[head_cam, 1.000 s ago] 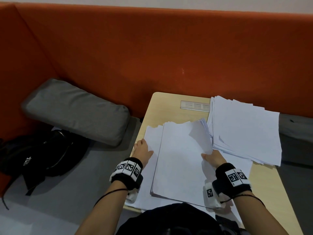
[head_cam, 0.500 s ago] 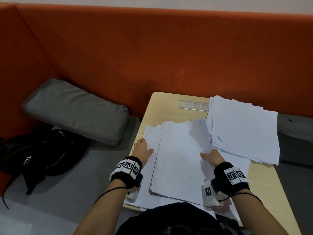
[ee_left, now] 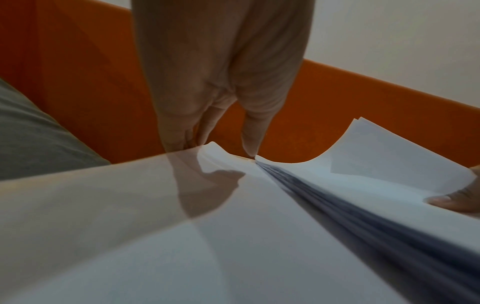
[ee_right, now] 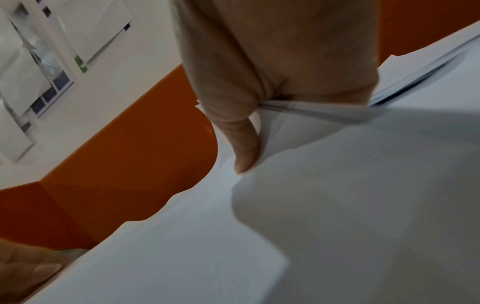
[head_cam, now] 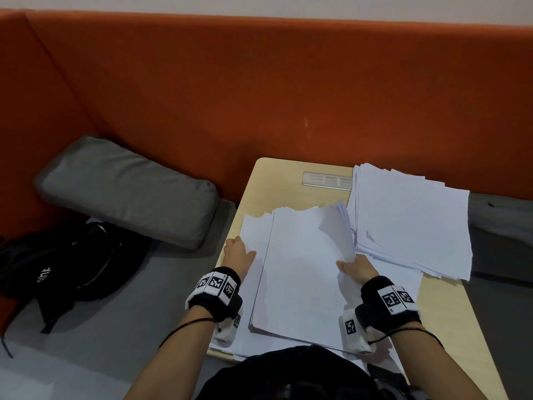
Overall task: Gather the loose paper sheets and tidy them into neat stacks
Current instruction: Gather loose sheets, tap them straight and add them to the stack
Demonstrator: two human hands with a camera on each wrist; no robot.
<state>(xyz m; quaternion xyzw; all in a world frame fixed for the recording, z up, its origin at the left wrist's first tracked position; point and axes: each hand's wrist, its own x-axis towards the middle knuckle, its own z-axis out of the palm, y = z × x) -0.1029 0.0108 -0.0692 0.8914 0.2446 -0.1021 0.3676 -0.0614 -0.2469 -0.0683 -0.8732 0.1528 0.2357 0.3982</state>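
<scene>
A thick stack of white paper (head_cam: 300, 269) lies in the middle of the wooden table (head_cam: 277, 183), on top of a few wider loose sheets (head_cam: 253, 235). My left hand (head_cam: 239, 252) holds those sheets at the stack's left edge; in the left wrist view its fingers (ee_left: 182, 123) go under a sheet and the thumb (ee_left: 250, 144) rests on top. My right hand (head_cam: 350, 264) grips the stack's right edge, thumb (ee_right: 244, 148) on top, and the upper sheets there curl up. A second, fanned pile of paper (head_cam: 409, 220) lies at the far right.
An orange padded partition (head_cam: 259, 96) stands behind and to the left of the table. A grey cushion (head_cam: 127, 189) and a black bag (head_cam: 66, 269) lie on the bench to the left. A grey socket plate (head_cam: 327, 179) sits in the table's far edge.
Both hands keep their hold on the paper's edges and the stack stays in place; only the view shifts a little.
</scene>
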